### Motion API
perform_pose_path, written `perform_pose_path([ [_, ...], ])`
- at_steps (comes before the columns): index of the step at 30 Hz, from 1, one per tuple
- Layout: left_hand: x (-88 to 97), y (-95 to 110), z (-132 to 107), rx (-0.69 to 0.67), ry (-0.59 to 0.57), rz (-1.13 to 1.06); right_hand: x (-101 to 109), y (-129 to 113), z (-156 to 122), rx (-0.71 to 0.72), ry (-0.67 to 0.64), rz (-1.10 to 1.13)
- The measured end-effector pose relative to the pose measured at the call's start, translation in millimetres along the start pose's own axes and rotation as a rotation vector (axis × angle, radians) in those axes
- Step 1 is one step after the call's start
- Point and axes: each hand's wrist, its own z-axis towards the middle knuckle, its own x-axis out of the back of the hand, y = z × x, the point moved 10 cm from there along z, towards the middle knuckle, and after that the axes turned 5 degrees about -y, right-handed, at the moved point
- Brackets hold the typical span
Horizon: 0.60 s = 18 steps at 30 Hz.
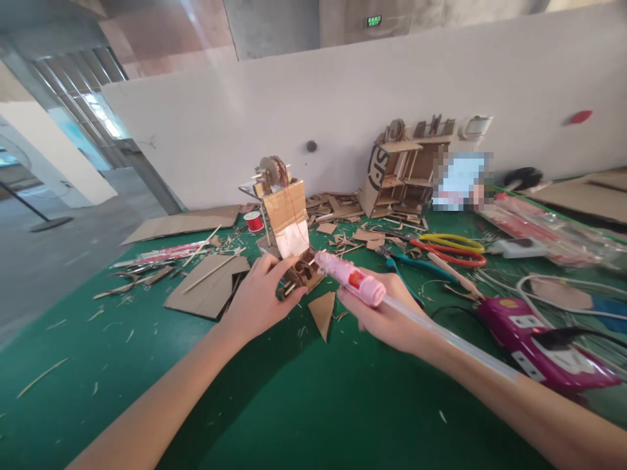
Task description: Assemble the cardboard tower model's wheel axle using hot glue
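Observation:
A small cardboard model (287, 219) with sticks, a wheel on top and red thread stands on the green table (313, 405). My left hand (259, 297) grips the model's base, fingers closed around its lower left side. In my right hand (386, 313) is a pink hot glue gun (350, 277), fingers wrapped round it; a clear glue stick (441, 333) juts from its back along my forearm. The gun's nozzle points at the model's base, close to it or touching. A triangular cardboard scrap (323, 313) lies between my hands.
Cardboard sheets (208, 287) and sticks lie at the left, a red thread spool (253, 220) behind. A larger cardboard shelf model (401, 173) stands by the white wall. Pliers (448, 251), a purple power strip (543, 349), cables and packets crowd the right. Scraps litter the mat.

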Motion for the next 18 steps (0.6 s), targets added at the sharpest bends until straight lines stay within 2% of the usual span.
perform_pose_path([
  [3, -0.5, 2, 0, -0.032, 0.008, -0.022, -13, 0, -7, 0.038, -0.140, -0.068],
  [6, -0.3, 2, -1, -0.054, 0.026, -0.042, -23, 6, -8, 0.020, -0.211, -0.148],
  [18, 0.1, 4, 0, -0.051, 0.040, -0.067, -39, 15, -3, 0.038, -0.207, -0.263],
])
